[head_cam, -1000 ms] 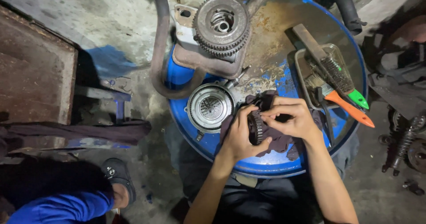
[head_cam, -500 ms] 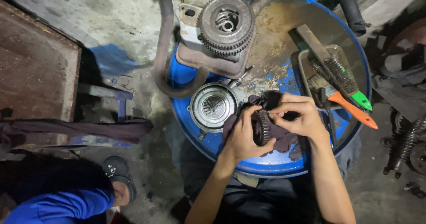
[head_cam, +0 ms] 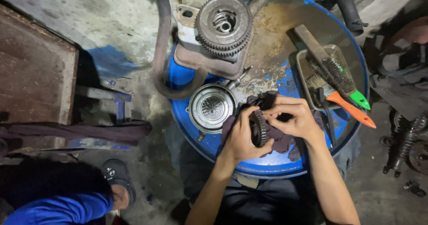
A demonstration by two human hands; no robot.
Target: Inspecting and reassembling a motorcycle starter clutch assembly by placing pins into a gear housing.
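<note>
On the top of one blue drum [head_cam: 285,165], the left hand [head_cam: 243,138] is closed around a single dark toothed gear [head_cam: 258,128], held on edge just above the drum's near side, while the right hand [head_cam: 292,118] has its fingers curled, pinching a dark purple rag [head_cam: 278,140] against the gear's face. One round metal clutch drum [head_cam: 211,108] with a perforated centre lies flat just left of the hands. Further back, one large gear cluster [head_cam: 224,25] sits on a grimy metal housing [head_cam: 200,55]. To the right, one clear tray [head_cam: 312,80] holds two brushes: a wire brush with a green handle [head_cam: 345,80] and one with an orange handle [head_cam: 347,107]. At lower left, one other person's foot in a dark sandal [head_cam: 118,180] shows beside a blue sleeve [head_cam: 58,209]
</note>
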